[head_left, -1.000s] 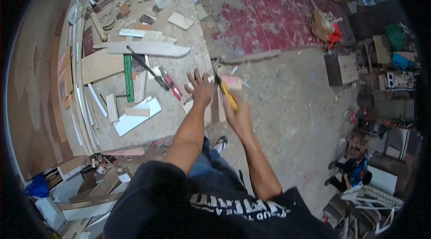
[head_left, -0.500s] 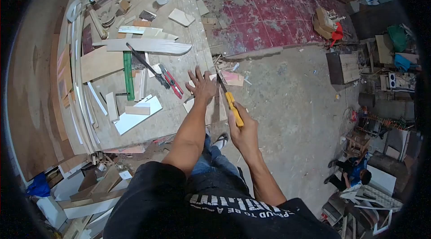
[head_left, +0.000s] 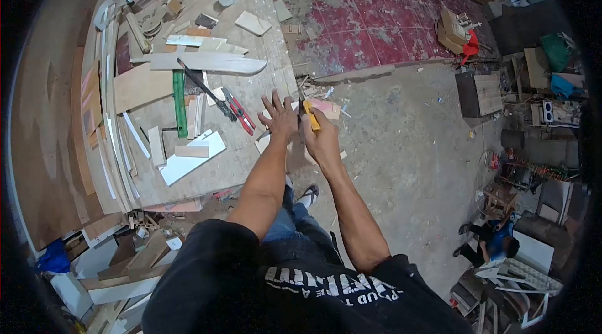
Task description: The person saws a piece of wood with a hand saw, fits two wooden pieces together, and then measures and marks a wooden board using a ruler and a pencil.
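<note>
My left hand point(head_left: 280, 119) lies with spread fingers on a piece of wood at the right edge of the workbench point(head_left: 241, 161). Close beside it, my right hand point(head_left: 321, 136) is wrapped round the yellow handle of a saw point(head_left: 311, 114). The dark blade points away from me along the bench edge and is partly hidden by the hands. A pinkish board piece point(head_left: 328, 109) shows just beyond the right hand. Left of my left hand lie a red-handled tool point(head_left: 239, 112), a black tool point(head_left: 207, 88) and a green tool point(head_left: 180, 105).
A long pale shaped board point(head_left: 207, 63) and many wood offcuts lie on the bench. Another person point(head_left: 496, 241) sits at the lower right among furniture parts. Cardboard boxes point(head_left: 453, 34) stand at the upper right. Scrap wood point(head_left: 141, 265) is piled at the lower left.
My right hand has moved forward and left with the saw, closer to my left hand. My left hand stays on the wood in nearly the same place.
</note>
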Tool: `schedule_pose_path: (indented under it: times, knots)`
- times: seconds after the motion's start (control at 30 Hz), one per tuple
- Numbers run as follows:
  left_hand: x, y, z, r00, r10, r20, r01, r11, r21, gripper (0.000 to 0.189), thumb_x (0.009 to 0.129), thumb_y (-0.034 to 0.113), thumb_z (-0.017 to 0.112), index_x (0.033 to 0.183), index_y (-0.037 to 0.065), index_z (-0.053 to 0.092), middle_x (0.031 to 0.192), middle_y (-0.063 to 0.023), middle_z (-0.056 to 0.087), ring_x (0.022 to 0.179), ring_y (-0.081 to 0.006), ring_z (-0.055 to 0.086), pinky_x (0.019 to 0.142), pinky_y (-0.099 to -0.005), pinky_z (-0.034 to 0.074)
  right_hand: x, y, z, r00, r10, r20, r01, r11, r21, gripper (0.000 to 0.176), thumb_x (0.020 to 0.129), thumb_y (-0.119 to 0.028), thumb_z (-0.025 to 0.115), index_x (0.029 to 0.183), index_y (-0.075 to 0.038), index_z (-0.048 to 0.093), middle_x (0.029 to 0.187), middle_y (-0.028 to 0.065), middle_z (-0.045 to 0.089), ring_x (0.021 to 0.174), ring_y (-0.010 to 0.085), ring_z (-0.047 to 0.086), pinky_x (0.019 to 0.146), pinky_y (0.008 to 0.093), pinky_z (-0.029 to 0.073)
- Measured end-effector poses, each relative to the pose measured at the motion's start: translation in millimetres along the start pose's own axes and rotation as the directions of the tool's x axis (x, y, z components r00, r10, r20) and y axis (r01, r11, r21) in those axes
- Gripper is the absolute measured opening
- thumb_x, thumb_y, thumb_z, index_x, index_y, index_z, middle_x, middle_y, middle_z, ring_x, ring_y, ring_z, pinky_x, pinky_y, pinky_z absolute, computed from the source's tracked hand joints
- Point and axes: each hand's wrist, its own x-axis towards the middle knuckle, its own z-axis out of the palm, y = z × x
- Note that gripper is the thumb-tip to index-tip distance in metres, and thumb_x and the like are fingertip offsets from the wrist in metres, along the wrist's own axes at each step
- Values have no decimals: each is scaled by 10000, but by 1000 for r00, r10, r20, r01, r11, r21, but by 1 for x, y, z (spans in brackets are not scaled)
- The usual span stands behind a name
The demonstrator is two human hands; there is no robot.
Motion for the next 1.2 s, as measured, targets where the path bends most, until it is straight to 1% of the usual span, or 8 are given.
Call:
schedule_pose_path:
  times: [0.1,0.17,0.37,0.47,0.6,0.7,0.87,1.2]
  knots:
    - [1,4,-2,1000,-23,8,23,999,-39,482,999,429,509,1413,186,468,1688,-162,32,1522,-479,-126,1106,-774,54,-37,-6,-20,996,-84,-10,83,994,-77,361,967,-167,635,1260,43,619,1012,349,670,996,457,688,775,448,558]
    - [-2,8,-10,999,-33,18,33,999,-19,486,999,428,508,1417,183,465,1689,-161,31,1522,-480,-125,1107,-772,52,-78,-48,-49,999,18,-29,-17,1000,14,360,976,-177,636,1256,49,637,1146,294,693,1088,345,706,907,380,541]
    - [-6,3,0,1000,-7,13,7,1000,10,501,998,422,503,1431,175,454,1696,-150,9,1524,-480,-122,1104,-781,53,-1,10,1,1000,-11,-15,11,1000,6,362,985,-188,622,1249,61,633,1089,286,708,996,338,727,828,382,547]
    - [1,9,-8,1000,4,-6,-4,1000,-3,500,997,416,503,1430,171,449,1694,-151,10,1522,-487,-118,1098,-791,61,-25,8,-16,999,32,13,-31,994,-103,363,982,-183,624,1242,70,632,1099,291,704,996,327,724,839,370,543]
    - [-8,7,-12,998,-22,51,22,1000,14,495,998,416,501,1424,172,444,1685,-162,39,1519,-498,-104,1088,-804,67,-73,-62,-52,996,90,-3,-90,996,14,352,976,-170,624,1243,58,630,1097,323,676,965,418,711,812,387,543]
    - [4,-1,-2,1000,16,-9,-16,1000,8,490,989,412,517,1416,180,455,1683,-160,52,1521,-493,-97,1089,-803,63,-24,-19,-10,997,74,9,-74,997,1,347,982,-175,616,1248,47,632,1101,331,664,972,451,691,810,396,542]
    - [12,7,-6,999,-5,-35,5,1000,-2,473,977,393,541,1401,193,476,1682,-156,67,1526,-482,-91,1102,-783,62,-34,-28,-32,998,-49,-28,48,998,-47,344,982,-179,610,1230,58,635,1071,338,669,980,450,692,806,395,544]
    - [-10,1,0,1000,20,13,-21,999,26,472,1001,431,497,1399,178,469,1679,-176,69,1524,-489,-86,1095,-781,90,-41,-14,-23,998,60,-4,-60,997,-40,349,983,-200,629,1217,58,649,1097,315,685,1023,392,712,843,384,546]
